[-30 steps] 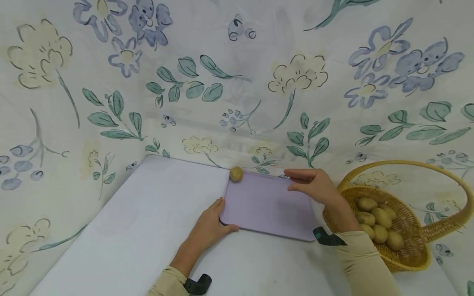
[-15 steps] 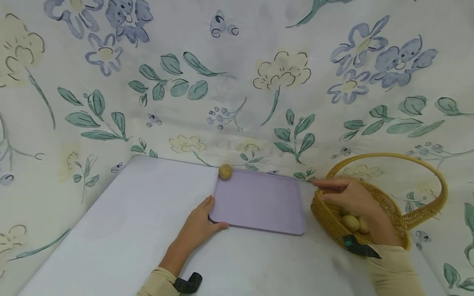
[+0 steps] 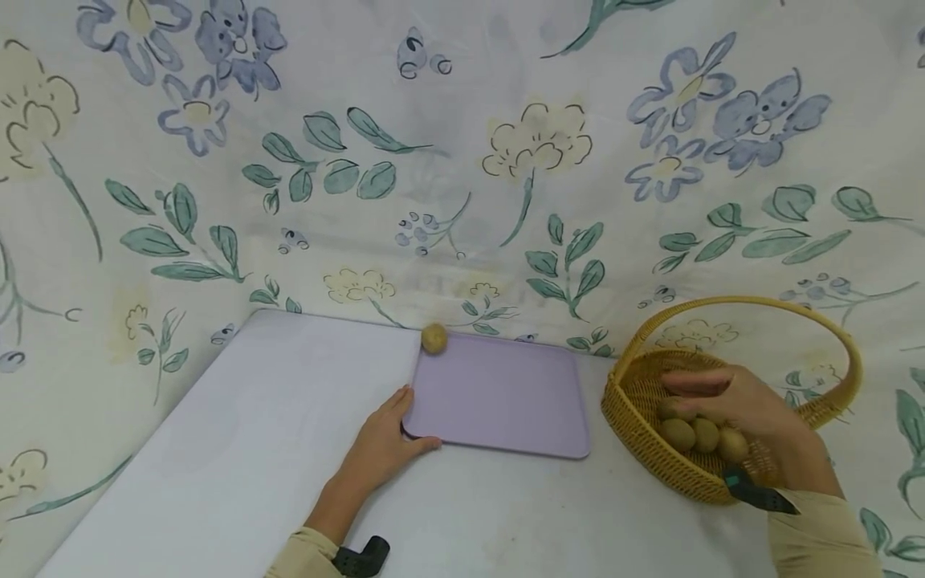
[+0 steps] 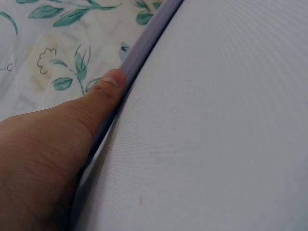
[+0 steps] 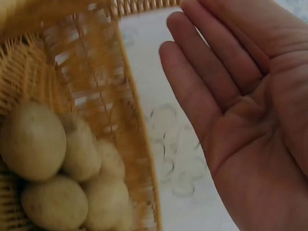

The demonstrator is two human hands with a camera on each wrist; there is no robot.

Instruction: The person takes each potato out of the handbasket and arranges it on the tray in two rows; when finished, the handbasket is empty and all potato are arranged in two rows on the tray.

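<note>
My left hand (image 3: 374,445) rests at the near left corner of a lilac tray (image 3: 499,393). Its fingers lie straight along the left side and the thumb along the front edge; in the left wrist view the thumb (image 4: 103,91) presses the rim. One potato (image 3: 434,339) sits in the tray's far left corner. Over the wicker basket (image 3: 643,437), my right hand (image 3: 755,405) hovers above several potatoes (image 3: 678,434), partly hiding them. In the right wrist view its fingers (image 5: 211,65) are extended and the palm holds nothing, beside the potatoes (image 5: 33,142).
A tall arched handle (image 3: 744,301) spans the basket. The white table (image 3: 311,377) extends left of the tray and in front of it. Flower-printed cloth (image 3: 462,185) hangs close behind the tray and basket.
My right hand has moved from above the tray's right end, rightward into the space over the basket. The left hand stays at the tray corner, and the camera view has shifted somewhat.
</note>
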